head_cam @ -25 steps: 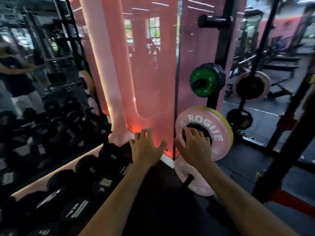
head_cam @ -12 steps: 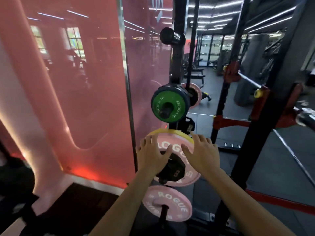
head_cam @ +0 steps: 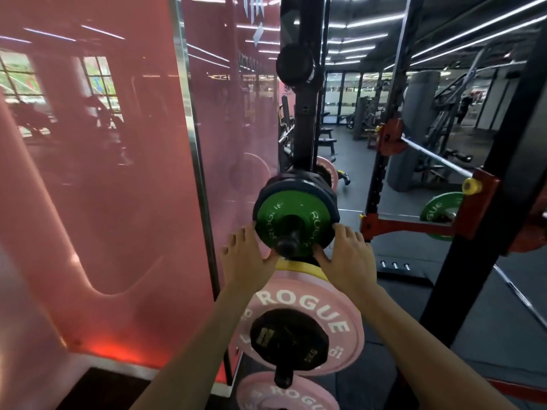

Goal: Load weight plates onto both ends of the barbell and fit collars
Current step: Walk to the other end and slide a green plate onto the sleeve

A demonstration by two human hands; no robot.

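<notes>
Both hands flank the green plate (head_cam: 291, 216) on its storage peg on the rack upright (head_cam: 305, 113): left hand (head_cam: 247, 261) and right hand (head_cam: 344, 257), fingers seemingly curled on its lower rim, likely to slide it off for the barbell (head_cam: 435, 155), far right.

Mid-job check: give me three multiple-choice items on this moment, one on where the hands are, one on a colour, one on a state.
1. Where are both hands?
A. On the green plate's edges
B. On the barbell
C. On the floor

2. What colour is the large ROGUE plate below the green one?
A. Blue
B. Pink
C. White

3. What state is the green plate in?
A. On its storage peg
B. Lying flat on the floor
C. Carried clear of the rack

Key: 1 A, the left hand and right hand flank the green plate. 2 B, the ROGUE plate is pink. 3 A, the peg pokes through its centre.
</notes>
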